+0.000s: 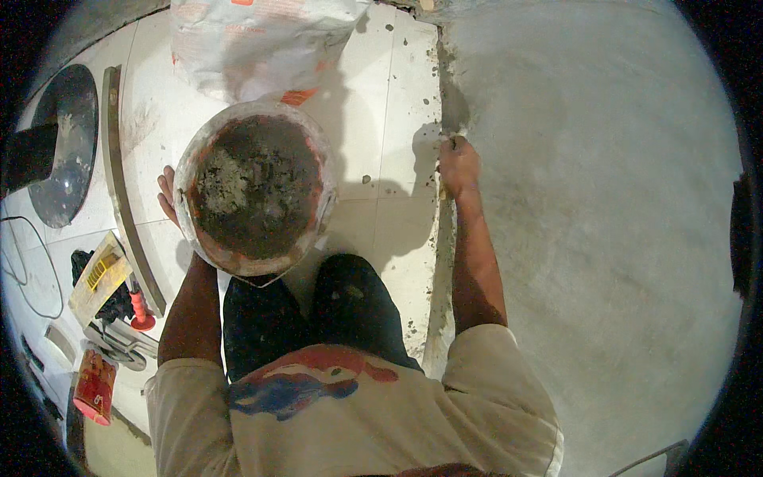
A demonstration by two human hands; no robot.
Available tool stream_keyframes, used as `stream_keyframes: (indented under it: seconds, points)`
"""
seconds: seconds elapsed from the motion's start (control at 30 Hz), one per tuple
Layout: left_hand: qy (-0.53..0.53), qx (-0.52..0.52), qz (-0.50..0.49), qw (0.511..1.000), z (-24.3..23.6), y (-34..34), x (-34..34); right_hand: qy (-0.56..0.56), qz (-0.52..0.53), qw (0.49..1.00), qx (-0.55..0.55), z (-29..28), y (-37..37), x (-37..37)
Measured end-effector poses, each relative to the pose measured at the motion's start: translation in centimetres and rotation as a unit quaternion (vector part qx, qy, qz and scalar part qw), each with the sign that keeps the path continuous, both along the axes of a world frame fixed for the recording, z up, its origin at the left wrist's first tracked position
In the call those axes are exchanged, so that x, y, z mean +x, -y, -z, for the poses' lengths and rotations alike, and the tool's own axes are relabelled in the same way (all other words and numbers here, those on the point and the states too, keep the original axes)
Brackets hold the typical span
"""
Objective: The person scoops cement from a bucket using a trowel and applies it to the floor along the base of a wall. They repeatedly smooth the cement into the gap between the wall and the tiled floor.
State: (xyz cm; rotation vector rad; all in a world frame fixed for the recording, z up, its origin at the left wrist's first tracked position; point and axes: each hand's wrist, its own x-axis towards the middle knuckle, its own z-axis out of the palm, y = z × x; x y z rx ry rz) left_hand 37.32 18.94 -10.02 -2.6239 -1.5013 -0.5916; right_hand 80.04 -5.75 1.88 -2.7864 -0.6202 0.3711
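A round bucket (183, 159) with a pale, crusted rim stands before my knees, holding dark grey wet mortar (258, 187). My left hand (167, 195) is at the bucket's left side, its visible fingers stretched out and apart. The bucket hides the palm, so whether it presses on the wall cannot be seen. Over to the right, my right hand (459, 167) is closed at the seam between the white tiles and a grey cement surface (604, 199). A small dark bit shows at the top of that fist; what it grips cannot be made out.
A white sack (254, 48) stands beyond the bucket. On the left lie a long straight bar (115, 159), a black round basin (63, 151), a red-handled tool (139, 308), a yellowish board (99, 278), a red packet (95, 385) and a thin cable (52, 278). Mortar specks dot the tiles.
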Motion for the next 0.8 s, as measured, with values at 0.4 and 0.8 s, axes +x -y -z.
stream_keyframes:
  seconds: [0.4, 0.8]
  points:
    - [-0.052, 0.011, -0.029, 0.998, 0.9, -0.3, 0.1, 0.006, 0.010, 0.999, -0.040, 4.5, -2.0, 2.2]
    - [-0.033, 0.021, 0.017, 0.999, -1.1, -0.4, 0.7, 0.003, -0.047, 0.999, 0.018, 4.2, -9.8, -0.4]
